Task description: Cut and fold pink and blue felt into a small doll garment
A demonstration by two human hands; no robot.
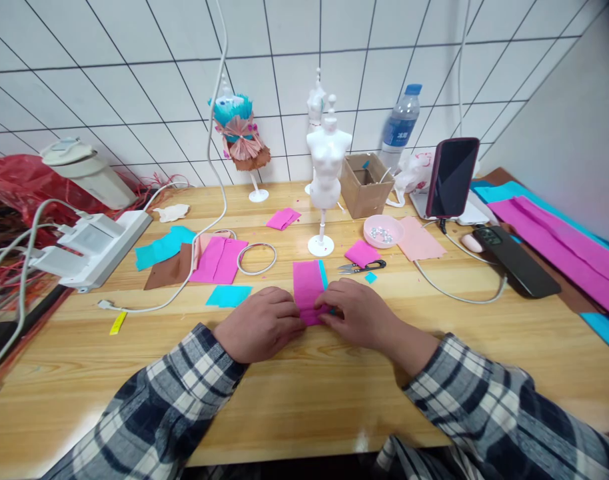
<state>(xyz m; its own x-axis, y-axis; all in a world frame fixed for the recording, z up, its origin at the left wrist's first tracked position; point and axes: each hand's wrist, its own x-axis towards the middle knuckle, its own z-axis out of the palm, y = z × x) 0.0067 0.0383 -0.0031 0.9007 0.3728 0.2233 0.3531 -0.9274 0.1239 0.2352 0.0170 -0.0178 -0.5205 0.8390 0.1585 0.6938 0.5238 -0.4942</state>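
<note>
On the light wooden desk (304, 393), both hands meet at the near end of a small rectangular piece of magenta crepe paper (307, 288), which lies flat just in front of the person with a thin strip of turquoise paper (323, 273) showing along its right edge. The left hand (261, 325) rests knuckles-up with its fingers (290, 313) curled and pressed onto the paper's lower left edge; the right hand (360, 313) mirrors it, its fingers (334, 308) bunched together and pinching the lower right corner. Both wrists come out of grey-and-white plaid sleeves (184, 393). Just beyond the paper lie small black-handled thread snips (360, 267), beside a folded magenta square (362, 253) and a tiny turquoise scrap (370, 277). Farther back stands a white miniature dress form on a round base (326, 175), with a shallow pink dish of beads (383, 231) to its right and an open brown cardboard box (365, 184) behind that. To the left, a flat turquoise paper piece (229, 295) lies near the left hand, well apart from a white wire ring (257, 258).
</note>
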